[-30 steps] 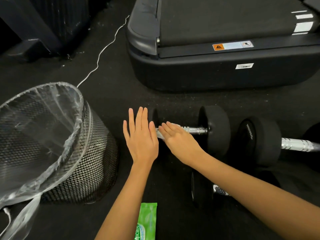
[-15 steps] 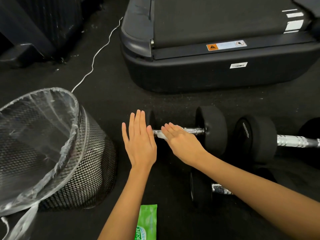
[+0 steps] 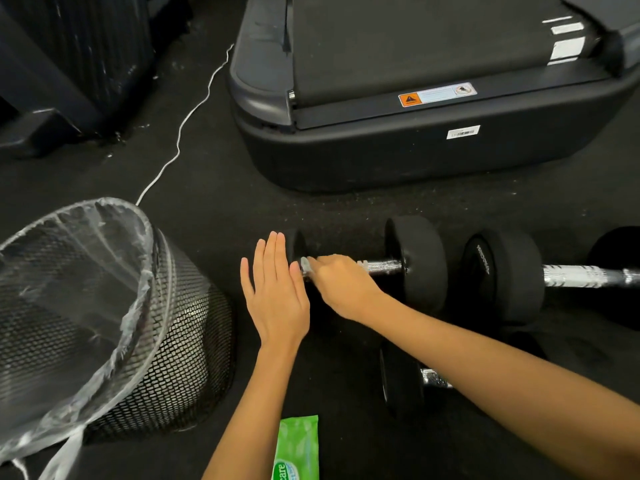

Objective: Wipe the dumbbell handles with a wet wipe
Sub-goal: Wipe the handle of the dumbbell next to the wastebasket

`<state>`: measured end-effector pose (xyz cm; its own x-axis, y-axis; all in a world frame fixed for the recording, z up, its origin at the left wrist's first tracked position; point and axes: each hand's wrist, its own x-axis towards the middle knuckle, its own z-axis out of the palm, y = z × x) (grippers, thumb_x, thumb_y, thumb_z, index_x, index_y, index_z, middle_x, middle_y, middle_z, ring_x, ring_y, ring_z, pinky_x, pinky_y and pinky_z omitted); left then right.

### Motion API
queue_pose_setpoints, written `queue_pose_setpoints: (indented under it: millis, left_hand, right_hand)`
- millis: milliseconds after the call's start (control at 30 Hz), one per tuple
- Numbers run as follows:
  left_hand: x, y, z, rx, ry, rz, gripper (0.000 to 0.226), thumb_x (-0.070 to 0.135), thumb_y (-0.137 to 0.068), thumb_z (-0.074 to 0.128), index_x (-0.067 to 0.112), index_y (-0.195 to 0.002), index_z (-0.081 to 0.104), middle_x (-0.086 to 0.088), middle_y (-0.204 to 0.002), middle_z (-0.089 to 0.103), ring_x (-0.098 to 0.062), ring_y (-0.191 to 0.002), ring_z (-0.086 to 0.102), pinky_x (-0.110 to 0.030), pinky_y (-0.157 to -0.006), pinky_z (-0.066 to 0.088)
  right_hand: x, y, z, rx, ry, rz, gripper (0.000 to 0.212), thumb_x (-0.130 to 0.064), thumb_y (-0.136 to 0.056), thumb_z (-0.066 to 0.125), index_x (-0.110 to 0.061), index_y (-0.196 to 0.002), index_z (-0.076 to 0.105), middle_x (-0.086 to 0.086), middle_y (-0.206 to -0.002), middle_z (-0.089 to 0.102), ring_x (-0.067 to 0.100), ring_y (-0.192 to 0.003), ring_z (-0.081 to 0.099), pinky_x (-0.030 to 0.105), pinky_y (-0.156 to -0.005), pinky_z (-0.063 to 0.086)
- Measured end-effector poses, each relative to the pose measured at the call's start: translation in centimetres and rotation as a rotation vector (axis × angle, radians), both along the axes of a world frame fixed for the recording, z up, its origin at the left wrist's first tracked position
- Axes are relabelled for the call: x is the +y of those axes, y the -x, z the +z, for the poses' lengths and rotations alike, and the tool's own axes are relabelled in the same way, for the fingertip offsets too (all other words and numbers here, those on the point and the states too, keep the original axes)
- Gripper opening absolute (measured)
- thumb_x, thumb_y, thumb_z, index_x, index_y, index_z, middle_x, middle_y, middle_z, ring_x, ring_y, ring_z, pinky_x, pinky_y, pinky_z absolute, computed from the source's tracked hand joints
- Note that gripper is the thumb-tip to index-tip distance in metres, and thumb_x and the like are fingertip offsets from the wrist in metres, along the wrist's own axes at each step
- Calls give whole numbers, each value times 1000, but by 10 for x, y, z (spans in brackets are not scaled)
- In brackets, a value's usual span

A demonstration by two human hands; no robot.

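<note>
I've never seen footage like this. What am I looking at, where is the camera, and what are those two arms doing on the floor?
There is no machine here: the camera sits on a person's head and looks down at their own arms. The right hand is closed around a wet wipe on the metal handle of a dumbbell lying on the dark floor. The left hand is open and flat beside that dumbbell's left end; whether it touches is hard to tell. A second dumbbell lies to the right, and a third shows partly under the right forearm. On the left is a mesh bin lined with clear plastic, near the bottom edge a green pack of wipes, and behind, a treadmill with a white cable beside it.
</note>
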<state>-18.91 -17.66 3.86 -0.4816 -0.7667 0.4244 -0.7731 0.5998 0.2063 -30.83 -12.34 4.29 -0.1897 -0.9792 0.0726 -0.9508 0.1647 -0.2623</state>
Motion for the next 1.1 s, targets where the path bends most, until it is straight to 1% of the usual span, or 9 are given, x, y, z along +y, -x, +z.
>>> queue_pose_setpoints:
  millis: [67, 133, 300, 400, 567, 733, 833, 933, 1100]
  left_hand:
    - [0, 0, 0, -6, 0, -9, 51, 30, -104, 20, 10, -149, 35, -4, -155, 38, -19, -146, 28, -43, -121, 16]
    - [0, 0, 1, -1, -2, -21, 51, 30, -104, 21, 10, -149, 35, -5, -154, 39, -20, -146, 28, -43, -121, 17]
    - [-3, 3, -1, 22, -1, -8, 51, 31, -104, 21, 11, -148, 37, -5, -152, 41, -20, -145, 30, -42, -120, 19]
    - [-3, 2, -2, 15, 7, -13, 50, 30, -104, 22, 11, -148, 37, -5, -152, 41, -20, -144, 30, -42, -120, 19]
    - [0, 6, -3, 45, 6, 24, 48, 29, -104, 24, 13, -147, 39, -4, -152, 42, -19, -144, 31, -42, -119, 19]
    - [-2, 4, -1, 34, 13, 9, 49, 29, -104, 23, 12, -147, 38, -4, -151, 42, -20, -144, 32, -43, -118, 21]
    - [-1, 5, -2, 44, 13, 16, 48, 29, -104, 23, 13, -147, 39, -4, -151, 43, -20, -144, 32, -42, -118, 21]
    - [0, 7, -3, 71, 12, 37, 47, 29, -104, 25, 13, -146, 41, -3, -151, 43, -19, -143, 32, -42, -118, 21]
    - [0, 7, -2, 79, 5, 31, 48, 29, -104, 24, 12, -145, 41, -4, -150, 44, -20, -143, 33, -44, -118, 23]
  right_hand:
    - [18, -6, -14, 57, 61, 42, 46, -14, -89, 66, -4, -133, 57, 14, -127, 64, 28, -118, 61, 41, -105, 47]
    - [34, -4, -20, 129, 111, 0, 55, -17, -83, 74, -5, -134, 57, 14, -134, 61, 25, -126, 57, 39, -110, 43]
    - [7, -1, -7, 90, 80, -19, 41, -17, -96, 55, -6, -135, 53, 11, -126, 65, 24, -113, 62, 36, -101, 47]
    - [20, 0, -12, 65, 105, 61, 45, -19, -97, 56, -7, -140, 51, 12, -141, 55, 24, -131, 52, 37, -114, 34]
    - [28, 5, -20, 77, 130, -54, 49, -21, -99, 54, -6, -145, 44, 13, -145, 52, 24, -136, 48, 37, -116, 30]
    - [28, -2, -15, 78, 79, 90, 55, -18, -100, 51, -9, -151, 32, 10, -158, 32, 22, -147, 28, 33, -120, 10]
    - [44, 1, -21, 68, 132, -26, 51, -17, -96, 60, -6, -143, 47, 13, -148, 48, 24, -140, 43, 34, -117, 23]
    - [28, -1, -19, 69, 79, -154, 54, -18, -93, 62, -3, -143, 46, 15, -143, 53, 26, -135, 48, 38, -115, 33]
    - [8, -5, -12, 15, 58, 21, 52, -13, -93, 60, -3, -142, 46, 14, -138, 56, 27, -131, 50, 39, -116, 33]
